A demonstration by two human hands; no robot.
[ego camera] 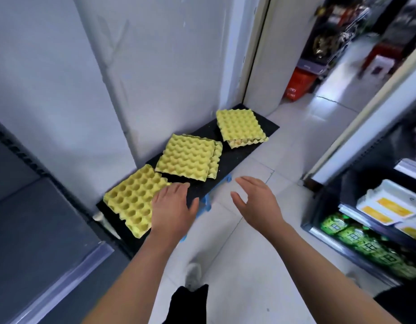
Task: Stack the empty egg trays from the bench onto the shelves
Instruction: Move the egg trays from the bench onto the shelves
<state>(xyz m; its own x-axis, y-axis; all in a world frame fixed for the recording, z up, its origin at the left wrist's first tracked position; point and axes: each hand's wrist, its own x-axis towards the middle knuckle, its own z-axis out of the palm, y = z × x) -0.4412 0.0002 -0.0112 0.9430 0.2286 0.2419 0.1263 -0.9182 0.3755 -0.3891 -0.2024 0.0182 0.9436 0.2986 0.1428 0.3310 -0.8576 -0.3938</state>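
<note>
1. Yellow pulp egg trays lie in three lots along a low black bench set against the white wall. The near tray lies alone, hollows up, at the bench's near end. The middle stack has a second tray poking out from under its right side. The far stack sits at the far end, with another tray showing beneath it.
2. The person's left hand reaches forward on a bare, nearly straight forearm, palm down, over the right edge of the near tray.
3. Its fingers are straight and close together, pointing toward the middle stack, and the thumb is splayed out to the right over the bench top. It grips nothing. From where I stand I cannot tell whether the palm rests on the tray or hangs just above it.
4. The right hand is held out level with the left, well apart from it, over the pale tiled floor just beside the bench's front edge.
5. That hand is spread and loose, fingers slightly bent, thumb apart, palm turned down and inward. It touches nothing.
6. Blue legs show under the bench between the two hands.
7. To the right stands a shelf unit holding green packets and white cartons with yellow labels.
8. A dark grey shelf board fills the left side.
</note>
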